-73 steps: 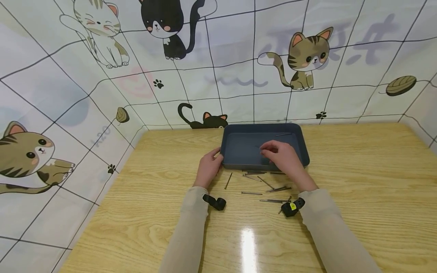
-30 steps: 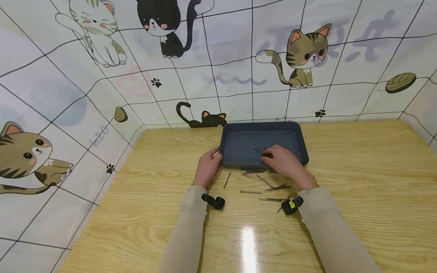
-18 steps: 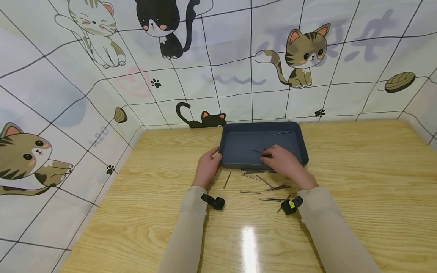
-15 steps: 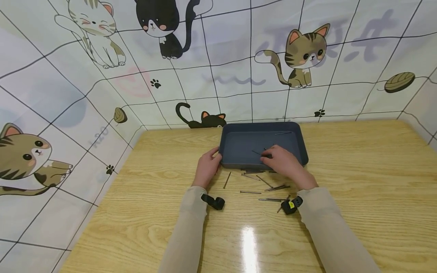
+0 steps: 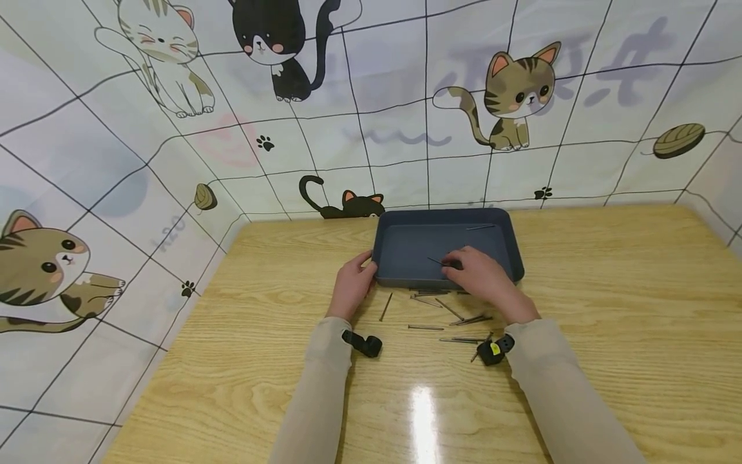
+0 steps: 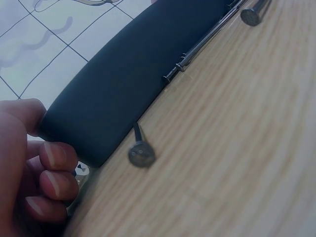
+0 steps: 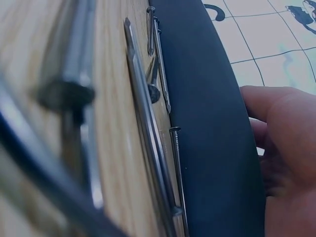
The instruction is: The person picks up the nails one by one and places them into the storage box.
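Metal nail (image 5: 435, 260), pinched by the right hand (image 5: 481, 274), projects leftward from its fingertips, roughly along the tray (image 5: 400, 248) the left hand (image 5: 353, 283) grips.

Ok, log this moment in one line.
left hand: holds tray corner | right hand: inside tray, pinching nail | loose nails: on table and in tray

My left hand (image 5: 353, 283) grips with curled fingers (image 6: 59, 183); to its right, my right hand (image 5: 480, 274) pinches, back upward. My forearms (image 5: 321, 393) slant behind both.
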